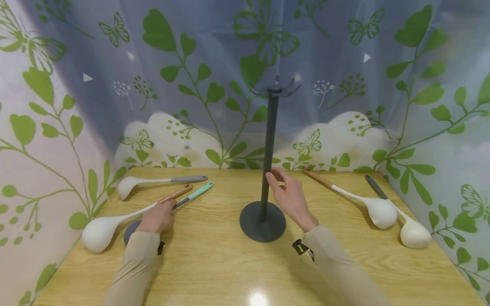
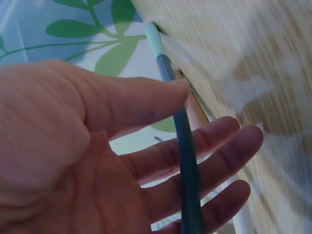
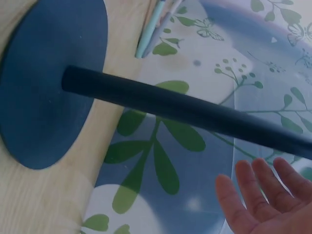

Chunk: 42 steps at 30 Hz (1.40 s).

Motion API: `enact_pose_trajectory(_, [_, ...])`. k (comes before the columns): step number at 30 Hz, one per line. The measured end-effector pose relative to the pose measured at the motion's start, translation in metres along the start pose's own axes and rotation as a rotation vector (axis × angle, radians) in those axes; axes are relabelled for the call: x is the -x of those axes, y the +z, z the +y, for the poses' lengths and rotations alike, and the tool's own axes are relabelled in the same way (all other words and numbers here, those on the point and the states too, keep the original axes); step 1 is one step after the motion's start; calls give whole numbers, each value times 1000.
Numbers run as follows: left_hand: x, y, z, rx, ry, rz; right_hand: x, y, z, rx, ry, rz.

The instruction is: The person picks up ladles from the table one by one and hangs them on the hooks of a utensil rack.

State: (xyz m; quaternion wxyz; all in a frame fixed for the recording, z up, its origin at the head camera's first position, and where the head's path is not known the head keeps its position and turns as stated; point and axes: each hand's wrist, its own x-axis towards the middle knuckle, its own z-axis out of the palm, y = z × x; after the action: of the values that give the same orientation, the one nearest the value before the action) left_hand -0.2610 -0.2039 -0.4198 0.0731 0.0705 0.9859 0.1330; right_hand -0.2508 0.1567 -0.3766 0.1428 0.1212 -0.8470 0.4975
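Note:
At the left, my left hand pinches the dark shaft of a ladle with a mint-green handle end between thumb and index finger. Its other fingers stretch out behind the shaft. The grey-blue bowl of this ladle shows partly beside the sleeve. My right hand is beside the black pole of a utensil stand, fingers loosely extended. In the right wrist view those fingers are apart from the pole and hold nothing. The stand is upright on its round base, with hooks on top.
On the left lie a white ladle with a wooden handle and one with a grey handle. To the right lie a wooden-handled white ladle and a dark-handled one. Leaf-patterned cloth rises behind the wooden table.

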Motion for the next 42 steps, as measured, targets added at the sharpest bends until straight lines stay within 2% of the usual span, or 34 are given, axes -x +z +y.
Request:
enact_pose_trajectory(11, [-5, 4, -4, 10, -43, -13, -3, -17, 5, 19, -6, 31])
enact_pose_trajectory(26, [-5, 1, -2, 70, 9, 35, -9, -29, -1, 5, -46, 95])
enact_pose_trajectory(30, [-4, 2, -2, 113, 35, 77, -11, -30, -7, -2, -77, 127])
enact_pose_trajectory(36, [-5, 2, 1, 167, 96, 197, -17, -32, -22, -55, -148, 192])
enact_pose_trajectory(42, [-6, 2, 4, 197, 118, 267, -25, -35, -38, -102, -210, 243])
